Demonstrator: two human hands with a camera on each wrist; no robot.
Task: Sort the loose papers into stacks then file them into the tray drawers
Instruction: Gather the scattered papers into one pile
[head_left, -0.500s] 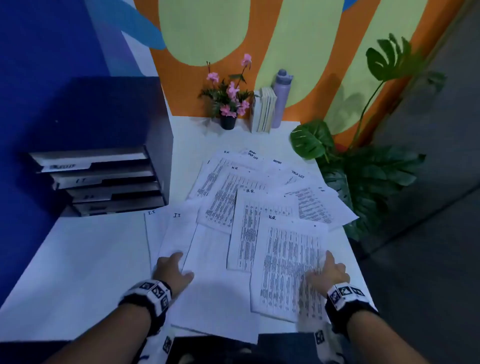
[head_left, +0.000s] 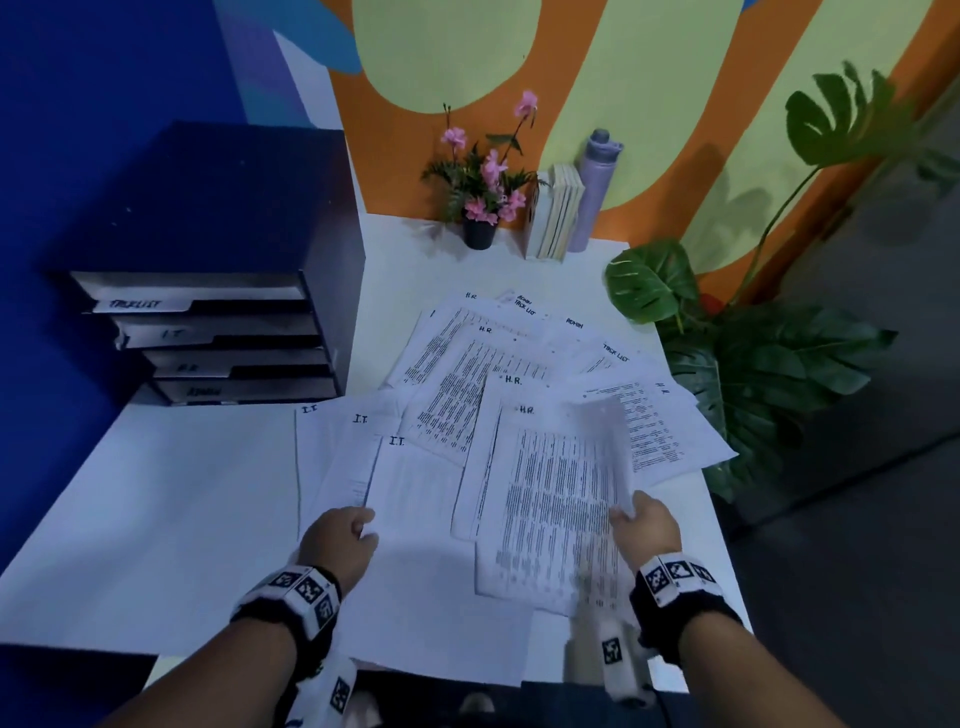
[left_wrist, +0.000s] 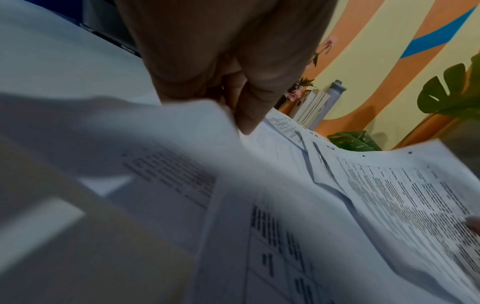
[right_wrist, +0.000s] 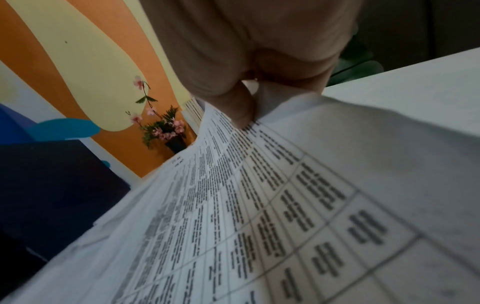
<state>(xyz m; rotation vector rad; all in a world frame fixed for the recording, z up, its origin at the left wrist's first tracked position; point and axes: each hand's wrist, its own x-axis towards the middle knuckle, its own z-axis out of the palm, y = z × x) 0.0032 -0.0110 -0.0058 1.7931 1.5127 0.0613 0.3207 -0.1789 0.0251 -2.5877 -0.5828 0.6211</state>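
Loose printed papers (head_left: 483, 374) lie fanned over the white table (head_left: 156, 499), hand-labelled H.R., I.T., ADMIN and TASK LIST. My left hand (head_left: 340, 535) pinches the left edge of the nearest I.T. sheet (head_left: 415, 499); in the left wrist view that hand (left_wrist: 233, 98) curls its fingers on the raised paper edge (left_wrist: 197, 123). My right hand (head_left: 644, 525) pinches the right edge of the nearest H.R. sheet (head_left: 556, 493), which curls up off the table. The right wrist view shows its thumb (right_wrist: 239, 111) pressed on that sheet (right_wrist: 259, 185). The dark tray drawers (head_left: 218, 343) stand at the left, labelled TASK LIST, I.T., H.R., ADMIN.
A pot of pink flowers (head_left: 483, 197), upright books (head_left: 558, 213) and a purple bottle (head_left: 595, 187) line the back wall. A large leafy plant (head_left: 753, 374) crowds the table's right edge. Bare table surface lies in front of the drawers at the left.
Both hands have gone from resting on the sheets to pinching them. The right edge of the H.R. sheet has lifted and curled up; the I.T. sheet's left edge has risen.
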